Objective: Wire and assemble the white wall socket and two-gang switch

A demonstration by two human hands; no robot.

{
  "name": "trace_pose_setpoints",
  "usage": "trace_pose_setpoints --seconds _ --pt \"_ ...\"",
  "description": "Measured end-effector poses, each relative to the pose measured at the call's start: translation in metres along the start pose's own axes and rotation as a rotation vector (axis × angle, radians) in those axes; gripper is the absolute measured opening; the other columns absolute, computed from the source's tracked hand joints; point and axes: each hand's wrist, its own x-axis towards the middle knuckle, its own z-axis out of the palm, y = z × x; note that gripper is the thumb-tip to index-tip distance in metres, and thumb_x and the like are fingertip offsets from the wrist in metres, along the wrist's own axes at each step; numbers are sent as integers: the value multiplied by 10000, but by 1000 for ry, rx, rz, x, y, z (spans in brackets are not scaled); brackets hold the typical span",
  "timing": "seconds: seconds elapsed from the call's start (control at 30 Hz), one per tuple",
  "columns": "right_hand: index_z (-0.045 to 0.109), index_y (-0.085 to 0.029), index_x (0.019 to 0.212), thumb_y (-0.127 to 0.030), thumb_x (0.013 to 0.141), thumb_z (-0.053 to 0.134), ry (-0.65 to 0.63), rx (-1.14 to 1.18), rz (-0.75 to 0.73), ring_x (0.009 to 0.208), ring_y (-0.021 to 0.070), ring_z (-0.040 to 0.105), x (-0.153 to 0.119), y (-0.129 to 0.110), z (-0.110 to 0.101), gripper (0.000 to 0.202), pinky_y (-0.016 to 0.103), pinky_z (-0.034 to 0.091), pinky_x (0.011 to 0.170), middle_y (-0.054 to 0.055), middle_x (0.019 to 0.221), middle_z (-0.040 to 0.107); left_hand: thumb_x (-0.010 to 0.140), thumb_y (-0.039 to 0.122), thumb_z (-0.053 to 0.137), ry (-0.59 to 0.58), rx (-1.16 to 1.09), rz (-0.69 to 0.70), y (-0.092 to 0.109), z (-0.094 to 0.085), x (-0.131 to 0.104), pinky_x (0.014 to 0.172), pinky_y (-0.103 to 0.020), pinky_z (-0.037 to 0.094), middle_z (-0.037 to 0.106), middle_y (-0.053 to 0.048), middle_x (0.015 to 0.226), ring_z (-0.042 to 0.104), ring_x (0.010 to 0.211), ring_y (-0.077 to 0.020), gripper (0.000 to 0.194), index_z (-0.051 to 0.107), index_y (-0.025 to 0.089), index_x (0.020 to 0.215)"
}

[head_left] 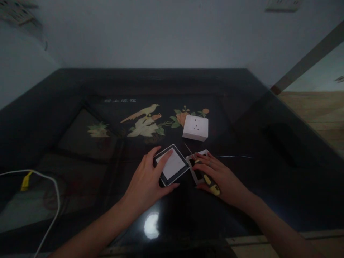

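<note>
My left hand [149, 177] grips a square wall switch panel [172, 165] with a white face and a dark border; one finger lies on its face and the thumb is at its lower edge. In my right hand [215, 172] is a screwdriver [211, 185] with a yellow and black handle, its thin shaft pointing up and left. The same hand's fingers hold a white square frame [190, 162], open in the middle, beside the panel's right corner. A white socket box [196, 128] with socket holes in its top sits just beyond both hands.
The dark glossy table [107, 215] bears a painted bird and flowers. A white cable [57, 193] with a yellow tag [26, 181] curves along the left. A thin wire [233, 156] lies right of the frame. A pale wall [150, 36] rises behind the table.
</note>
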Motion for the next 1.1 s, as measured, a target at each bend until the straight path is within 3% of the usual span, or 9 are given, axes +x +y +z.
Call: trace_pose_setpoints --seconds 0.2,0.3,0.37,0.5,0.57,0.63,0.77,0.9,1.1 --pt "618 -245 1212 -137 910 559 56 34 34 1356 260 523 -2 13 -2 326 581 359 1155 104 1340 655 639 599 836 -25 62 62 5 -5 -5 955 -641 523 283 -234 1541 511 1245 -463 1178 150 275 1539" --pt "629 -262 1232 -216 927 592 109 95 56 1316 254 562 -3 14 -12 311 523 438 1118 95 1343 648 618 579 859 -23 50 41 9 -5 -10 824 -580 600 375 -225 1470 626 1079 -416 1188 159 277 1529" --pt "652 -286 1239 -314 898 661 217 175 90 1220 252 624 -3 11 -23 342 452 534 1022 81 1282 664 623 539 873 2 30 54 9 -5 -9 815 -566 602 436 -214 1406 635 1060 -409 1165 183 261 1521" --pt "768 -272 976 -415 809 750 524 564 240 876 196 687 1 1 -42 220 308 598 692 43 1002 679 716 477 835 48 -62 224 -2 -5 3 1027 -618 474 437 -205 1417 489 1283 -428 1051 201 262 1526" --pt "715 -260 922 -370 841 714 629 816 322 660 149 669 5 -1 -44 136 257 547 503 5 859 694 750 496 803 10 -191 287 -9 -4 11 1122 -613 387 336 -198 1523 356 1410 -414 1025 182 282 1536" --pt "601 -274 954 -319 855 699 678 954 378 540 137 655 9 0 -42 146 235 520 427 -40 759 719 794 465 775 -63 -324 279 -14 -2 17 1176 -578 333 226 -171 1603 255 1483 -371 978 164 302 1540" --pt "502 -272 932 -339 865 681 666 1074 484 599 168 725 9 4 -37 202 290 613 534 -15 821 780 844 352 739 -153 -445 215 -15 0 18 1188 -545 333 275 -124 1588 306 1467 -316 848 222 335 1516" --pt "577 -251 872 -409 918 597 657 1156 539 737 199 766 5 5 -39 165 350 658 645 20 907 785 764 354 800 -88 -346 121 -9 0 12 1119 -583 401 395 -122 1441 404 1348 -358 829 344 330 1456" --pt "627 -251 850 -273 876 686 848 962 509 642 177 740 2 -6 -39 69 290 638 539 -8 775 754 763 421 786 -23 -263 59 -4 1 6 1081 -606 420 362 -134 1421 397 1309 -382 908 262 338 1499"
